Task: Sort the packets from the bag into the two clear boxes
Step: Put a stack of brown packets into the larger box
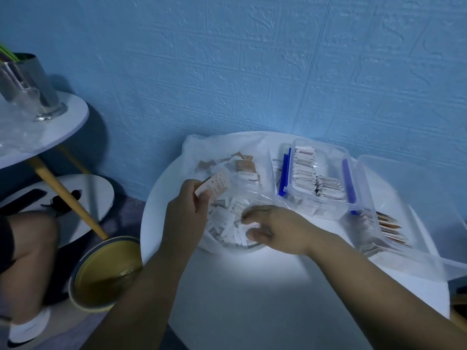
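Right now I see the left hand (188,208) just at the near-left edge of the bag (193,151), fingers curled round a small stack of packets (214,185), flat paper rectangles, white with an orange-brown band. The right hand (276,232) is inside the bag's mouth, thumb and fingers spread a little over the loose white packets (226,223). It is blurred, so I cannot tell whether it pinches one. The bag is thin, crinkled, translucent plastic, slumped open on the smooth round white table (240,294). Brown-topped packets (244,166) lie toward the bag's far side. Just right of the bag stands a clear plastic box (346,153) with blue clips, packets packed upright inside. Further right of the bag is a second clear box (404,178) with brown-edged packets (389,224).
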`<state>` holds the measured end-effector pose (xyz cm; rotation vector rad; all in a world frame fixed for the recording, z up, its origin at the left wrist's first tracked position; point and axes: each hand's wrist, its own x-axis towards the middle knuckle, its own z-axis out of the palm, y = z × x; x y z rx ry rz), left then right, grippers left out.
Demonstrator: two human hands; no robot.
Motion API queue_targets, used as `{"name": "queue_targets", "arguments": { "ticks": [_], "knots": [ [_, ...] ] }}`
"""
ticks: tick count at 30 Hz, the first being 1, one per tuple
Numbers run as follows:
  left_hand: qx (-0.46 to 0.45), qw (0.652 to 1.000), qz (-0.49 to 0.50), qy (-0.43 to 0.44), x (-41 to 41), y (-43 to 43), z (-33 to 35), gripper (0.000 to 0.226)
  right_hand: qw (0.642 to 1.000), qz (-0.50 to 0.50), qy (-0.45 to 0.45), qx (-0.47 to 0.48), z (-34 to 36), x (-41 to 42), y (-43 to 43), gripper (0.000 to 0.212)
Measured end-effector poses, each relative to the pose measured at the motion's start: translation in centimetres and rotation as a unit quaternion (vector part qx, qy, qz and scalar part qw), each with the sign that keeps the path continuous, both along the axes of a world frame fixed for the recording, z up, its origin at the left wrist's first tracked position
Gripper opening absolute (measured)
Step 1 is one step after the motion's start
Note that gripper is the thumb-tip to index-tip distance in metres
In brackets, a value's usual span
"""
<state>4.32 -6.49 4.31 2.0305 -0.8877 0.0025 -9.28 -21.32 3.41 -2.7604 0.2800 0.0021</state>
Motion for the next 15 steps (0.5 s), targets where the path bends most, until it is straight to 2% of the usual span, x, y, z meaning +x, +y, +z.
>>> {"name": "queue_targets", "arguments": {
  "ticks": [3, 5, 8, 12, 15],
  "knots": [
    [-0.002, 1.0, -0.001, 0.002, 0.0, -0.2, -0.1, 0.02, 0.994, -0.057, -0.072, 0.053, 0.2, -0.1, -0.1, 0.026],
    [-0.003, 1.0, -0.002, 0.004, -0.3, -0.3, -0.2, 0.02, 0.99, -0.1, -0.097, 0.036, -0.4, 0.6, -0.4, 0.03],
    [-0.003, 1.0, -0.008, -0.001, -0.7, -0.4, -0.5, 0.02, 0.995, -0.081, -0.047, -0.029, -1.3, 2.2, -0.3, 0.041],
    [-0.01, 1.0, -0.008, 0.009, -1.2, -0.1, -1.1, 0.02, 0.996, -0.039, 0.035, -0.067, -1.2, 2.9, -0.3, 0.051],
    [-0.011, 1.0, -0.014, 0.02, -1.7, 0.3, -1.7, 0.02, 0.994, -0.057, 0.021, -0.085, -0.7, 2.2, -0.5, 0.054]
  ]
}}
